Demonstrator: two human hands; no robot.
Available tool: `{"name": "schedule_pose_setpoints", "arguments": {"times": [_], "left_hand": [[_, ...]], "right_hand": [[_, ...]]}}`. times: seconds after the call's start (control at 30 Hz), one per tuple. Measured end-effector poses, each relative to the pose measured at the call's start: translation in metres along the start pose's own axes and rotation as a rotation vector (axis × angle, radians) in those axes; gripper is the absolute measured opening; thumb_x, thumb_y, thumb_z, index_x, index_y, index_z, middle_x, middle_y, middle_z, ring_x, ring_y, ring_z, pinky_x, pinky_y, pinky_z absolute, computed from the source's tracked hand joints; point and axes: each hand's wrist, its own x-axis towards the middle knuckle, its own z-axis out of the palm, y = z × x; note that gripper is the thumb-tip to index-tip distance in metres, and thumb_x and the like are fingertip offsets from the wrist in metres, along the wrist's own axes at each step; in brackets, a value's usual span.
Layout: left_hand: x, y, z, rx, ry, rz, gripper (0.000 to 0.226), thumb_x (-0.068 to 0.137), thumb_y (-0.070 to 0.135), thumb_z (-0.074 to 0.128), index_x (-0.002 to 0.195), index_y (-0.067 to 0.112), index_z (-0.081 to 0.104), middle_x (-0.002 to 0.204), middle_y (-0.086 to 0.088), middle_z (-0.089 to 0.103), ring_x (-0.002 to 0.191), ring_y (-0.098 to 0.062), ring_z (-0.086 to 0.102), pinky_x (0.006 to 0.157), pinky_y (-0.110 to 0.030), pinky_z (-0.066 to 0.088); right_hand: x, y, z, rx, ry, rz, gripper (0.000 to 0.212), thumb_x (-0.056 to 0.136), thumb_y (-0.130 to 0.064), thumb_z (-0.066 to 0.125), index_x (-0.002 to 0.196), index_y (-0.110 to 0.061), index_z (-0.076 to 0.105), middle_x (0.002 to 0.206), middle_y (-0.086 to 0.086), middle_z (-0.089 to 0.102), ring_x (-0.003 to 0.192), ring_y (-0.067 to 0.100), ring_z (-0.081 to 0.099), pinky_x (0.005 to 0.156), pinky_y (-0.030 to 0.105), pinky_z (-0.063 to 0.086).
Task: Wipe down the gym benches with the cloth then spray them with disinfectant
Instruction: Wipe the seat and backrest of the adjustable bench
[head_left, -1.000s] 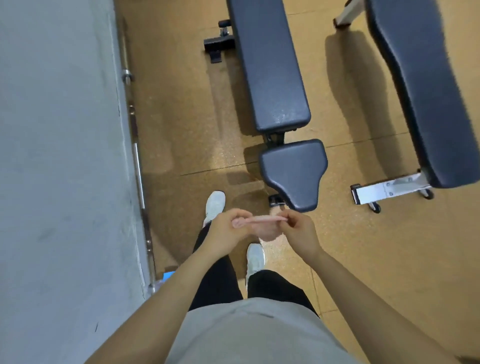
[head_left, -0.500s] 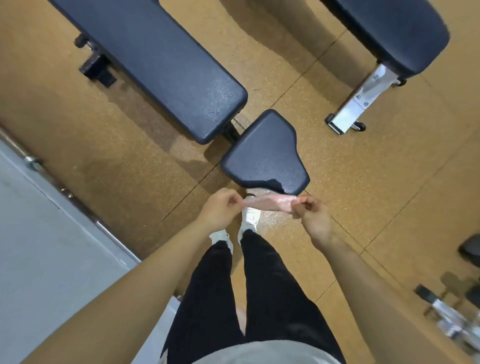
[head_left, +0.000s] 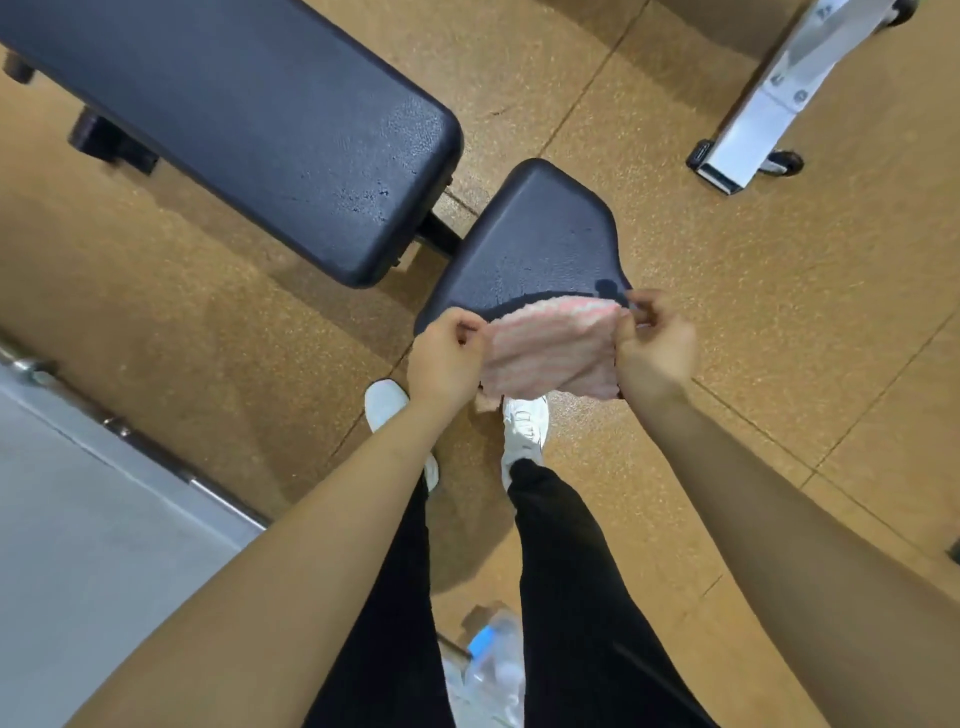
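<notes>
A pink-and-white striped cloth (head_left: 553, 348) is stretched between my two hands, just above the near edge of the bench's small dark seat pad (head_left: 535, 244). My left hand (head_left: 447, 358) pinches its left edge and my right hand (head_left: 657, 345) pinches its right edge. The long dark back pad (head_left: 249, 119) of the same bench runs up to the left. A clear bottle with a blue top (head_left: 493, 660) stands on the floor between my legs, partly hidden by them.
The white metal foot with a small wheel (head_left: 753, 124) of a second bench is at the upper right. A steel barbell (head_left: 130, 431) lies along the grey wall (head_left: 78, 545) at the left. Tan cork-like floor (head_left: 779, 312) surrounds the benches.
The cloth was a thin folded strip between my hands; now it is spread open wider. The view has swung and come closer to the seat pad.
</notes>
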Motion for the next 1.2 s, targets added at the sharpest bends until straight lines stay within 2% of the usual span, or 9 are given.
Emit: {"name": "schedule_pose_setpoints", "arguments": {"times": [0.1, 0.27, 0.33, 0.43, 0.63, 0.8, 0.9, 1.07, 1.2], "left_hand": [[0.000, -0.013, 0.012, 0.018, 0.111, 0.004, 0.024, 0.095, 0.019, 0.065, 0.119, 0.019, 0.067, 0.122, -0.003, 0.060, 0.111, -0.020, 0.058, 0.098, -0.034, 0.049], [0.006, -0.046, 0.004, 0.035, 0.207, -0.023, 0.049, 0.093, 0.012, 0.068, 0.141, 0.015, 0.056, 0.140, -0.006, 0.050, 0.128, -0.023, 0.051, 0.099, -0.022, 0.038], [0.014, -0.058, 0.001, -0.012, 0.140, -0.008, 0.056, 0.093, 0.012, 0.070, 0.146, 0.017, 0.053, 0.140, -0.005, 0.051, 0.125, -0.019, 0.055, 0.103, -0.022, 0.041], [0.024, -0.067, -0.004, -0.019, 0.145, 0.005, 0.056, 0.086, 0.014, 0.078, 0.139, 0.020, 0.060, 0.126, 0.000, 0.057, 0.108, -0.012, 0.058, 0.087, -0.005, 0.038], [0.026, -0.068, -0.005, -0.061, 0.167, 0.003, 0.053, 0.084, 0.013, 0.082, 0.134, 0.020, 0.064, 0.120, 0.001, 0.060, 0.093, -0.002, 0.053, 0.079, 0.000, 0.038], [0.029, -0.071, -0.011, -0.066, 0.126, 0.005, 0.055, 0.084, 0.019, 0.084, 0.135, 0.023, 0.064, 0.118, 0.004, 0.060, 0.102, -0.014, 0.061, 0.088, -0.025, 0.050], [0.030, -0.073, -0.013, -0.062, 0.111, 0.018, 0.055, 0.083, 0.020, 0.085, 0.134, 0.023, 0.064, 0.112, 0.008, 0.058, 0.091, -0.010, 0.059, 0.085, -0.023, 0.050], [0.028, -0.076, -0.014, -0.118, 0.110, 0.024, 0.055, 0.084, 0.021, 0.084, 0.135, 0.025, 0.064, 0.114, 0.009, 0.059, 0.087, -0.004, 0.059, 0.086, -0.030, 0.056], [0.026, -0.075, -0.012, -0.150, 0.118, 0.013, 0.054, 0.084, 0.021, 0.084, 0.134, 0.028, 0.064, 0.111, 0.013, 0.057, 0.085, 0.004, 0.057, 0.083, -0.026, 0.056]], "right_hand": [[-0.003, 0.006, 0.023, -0.061, -0.003, -0.161, 0.035, 0.093, -0.011, 0.060, 0.127, -0.012, 0.062, 0.120, 0.002, 0.060, 0.099, 0.014, 0.061, 0.093, 0.032, 0.051], [-0.009, 0.014, 0.066, -0.494, -0.251, -0.548, 0.054, 0.093, -0.028, 0.061, 0.144, -0.015, 0.048, 0.155, 0.010, 0.039, 0.139, 0.033, 0.038, 0.114, 0.045, 0.031], [-0.009, 0.024, 0.084, -0.732, -0.349, -0.685, 0.061, 0.101, -0.045, 0.046, 0.157, -0.024, 0.033, 0.167, 0.005, 0.021, 0.152, 0.037, 0.018, 0.120, 0.055, 0.018], [-0.008, 0.038, 0.103, -0.952, -0.413, -0.768, 0.062, 0.103, -0.058, 0.028, 0.161, -0.037, 0.015, 0.171, -0.002, 0.006, 0.155, 0.040, 0.000, 0.121, 0.065, 0.002], [0.034, 0.023, 0.105, -1.013, -0.464, -1.040, 0.064, 0.102, -0.062, 0.025, 0.161, -0.037, 0.019, 0.170, 0.000, 0.013, 0.156, 0.037, 0.004, 0.121, 0.064, 0.002], [0.102, -0.024, 0.095, -1.040, -0.361, -0.924, 0.066, 0.101, -0.065, 0.010, 0.161, -0.038, 0.005, 0.171, 0.003, 0.002, 0.156, 0.034, -0.001, 0.124, 0.059, 0.003], [0.130, -0.046, 0.089, -1.079, -0.290, -0.826, 0.068, 0.099, -0.071, 0.004, 0.160, -0.041, -0.008, 0.170, 0.004, -0.009, 0.156, 0.035, -0.008, 0.123, 0.062, 0.002], [0.108, -0.033, 0.099, -1.008, -0.230, -0.643, 0.071, 0.098, -0.074, 0.013, 0.160, -0.043, 0.001, 0.171, 0.002, -0.005, 0.153, 0.047, -0.006, 0.117, 0.073, 0.002], [0.069, -0.023, 0.118, -0.953, -0.297, -0.733, 0.068, 0.099, -0.070, 0.020, 0.160, -0.041, 0.012, 0.171, 0.004, -0.001, 0.153, 0.047, -0.005, 0.117, 0.073, 0.000]]}}
